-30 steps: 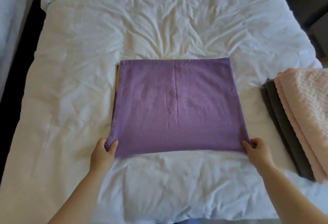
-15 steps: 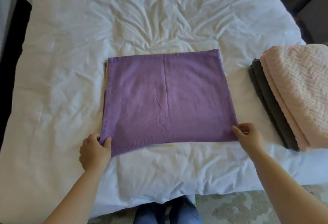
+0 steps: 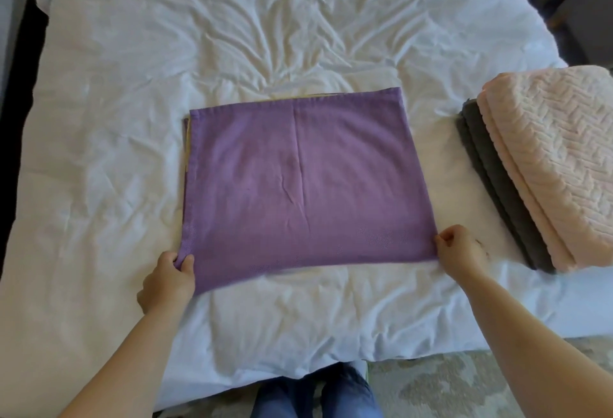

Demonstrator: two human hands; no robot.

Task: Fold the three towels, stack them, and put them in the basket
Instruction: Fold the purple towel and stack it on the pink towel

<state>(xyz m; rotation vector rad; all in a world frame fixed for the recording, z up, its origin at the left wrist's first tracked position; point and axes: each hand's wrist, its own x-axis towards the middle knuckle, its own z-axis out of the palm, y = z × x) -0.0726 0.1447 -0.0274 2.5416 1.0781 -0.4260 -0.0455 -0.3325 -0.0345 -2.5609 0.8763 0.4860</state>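
Both forearms reach forward from the near edge of the bed (image 3: pixel 99 152), set wide apart, one to each near corner of the purple towel (image 3: pixel 305 185).

Left hand (image 3: pixel 167 280): knuckles up, thumb on top of the cloth, fingers curled under; it pinches the near-left corner, which is lifted slightly off the duvet.

Right hand (image 3: pixel 459 252): fingers curled in, thumb and forefinger pinching the near-right corner, low against the bed.

We note the purple towel lies flat in the middle of the bed, folded to a broad rectangle. Its long axis runs left to right, turned a little so the right end sits farther from us than the left. A crease runs from far edge toward near edge through the centre. A thin yellow edge (image 3: pixel 186 159) shows along its left side.

To the right, apart from the purple towel, a folded pink towel (image 3: pixel 557 159) rests on a folded dark grey towel (image 3: pixel 497 192), both with long axes running obliquely from far-left to near-right.
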